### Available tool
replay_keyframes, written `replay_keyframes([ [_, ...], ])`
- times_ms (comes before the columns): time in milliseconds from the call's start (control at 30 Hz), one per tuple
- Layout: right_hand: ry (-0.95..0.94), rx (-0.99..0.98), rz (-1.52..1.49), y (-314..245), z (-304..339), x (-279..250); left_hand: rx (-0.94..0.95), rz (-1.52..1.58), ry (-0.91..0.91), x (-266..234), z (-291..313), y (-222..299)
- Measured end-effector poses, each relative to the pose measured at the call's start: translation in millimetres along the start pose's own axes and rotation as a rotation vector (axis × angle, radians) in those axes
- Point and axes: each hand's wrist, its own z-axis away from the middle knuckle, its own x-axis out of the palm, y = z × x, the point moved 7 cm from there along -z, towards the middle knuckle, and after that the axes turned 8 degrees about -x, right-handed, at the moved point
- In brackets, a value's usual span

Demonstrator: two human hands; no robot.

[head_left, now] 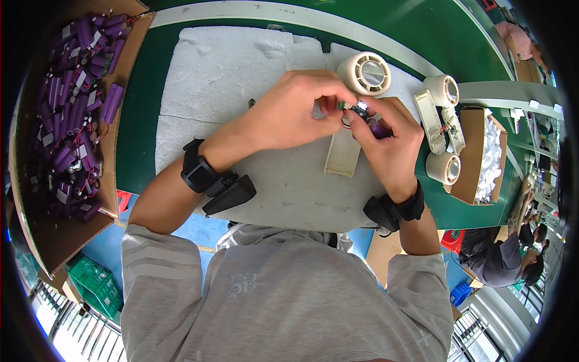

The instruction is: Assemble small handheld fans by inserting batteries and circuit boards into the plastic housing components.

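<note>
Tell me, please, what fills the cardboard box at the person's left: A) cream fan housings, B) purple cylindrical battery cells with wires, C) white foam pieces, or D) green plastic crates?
B: the cardboard box at the left holds a heap of purple battery cells with thin wires, while the cream fan housings lie on the other side, beyond the left hand and right hand.
</note>
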Motion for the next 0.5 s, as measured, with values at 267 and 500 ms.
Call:
replay_keyframes([
  [267,-0.030,0.047,-0.028,4,0,-2,-0.109,-0.093,0.061,12,6,2],
  [500,-0.110,0.126,-0.066,10,3,-7,-0.202,-0.070,-0.016,13,4,0],
])
